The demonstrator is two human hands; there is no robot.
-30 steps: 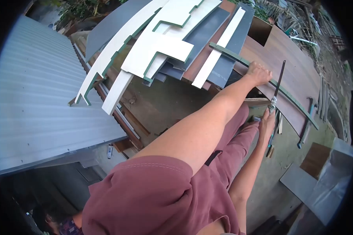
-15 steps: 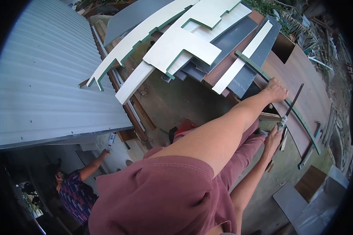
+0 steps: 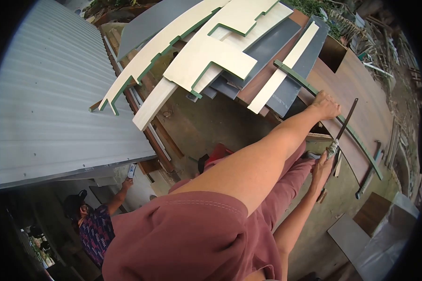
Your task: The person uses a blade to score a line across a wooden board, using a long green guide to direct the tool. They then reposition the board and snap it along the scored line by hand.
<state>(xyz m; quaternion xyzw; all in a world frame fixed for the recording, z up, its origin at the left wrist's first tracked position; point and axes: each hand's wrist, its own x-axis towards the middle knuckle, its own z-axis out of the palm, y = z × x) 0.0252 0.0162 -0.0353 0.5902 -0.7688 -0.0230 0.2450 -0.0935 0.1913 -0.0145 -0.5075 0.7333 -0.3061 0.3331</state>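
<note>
My left hand (image 3: 326,105) is closed around a long, thin green-edged strip (image 3: 361,143), which lies slanting across the boards. Below it, my right hand (image 3: 321,166) grips the cloth-wrapped handle of a narrow saw (image 3: 347,120). The dark blade points up and to the right, and crosses the strip just right of my left hand; whether it touches the strip I cannot tell. Under the strip are a reddish-brown board (image 3: 361,93) and a narrow cream strip (image 3: 286,65).
Cream cut-out panels (image 3: 211,61) overhang at the upper middle. A hammer-like tool (image 3: 371,173) hangs at the board's right edge. Corrugated metal roofing (image 3: 61,103) fills the left. At lower left, a co-worker (image 3: 97,229) has a hand on a white labelled item (image 3: 131,171).
The view has shifted. The co-worker has come further into view, and their hand has reached the white item. My hands keep their hold on the strip and saw.
</note>
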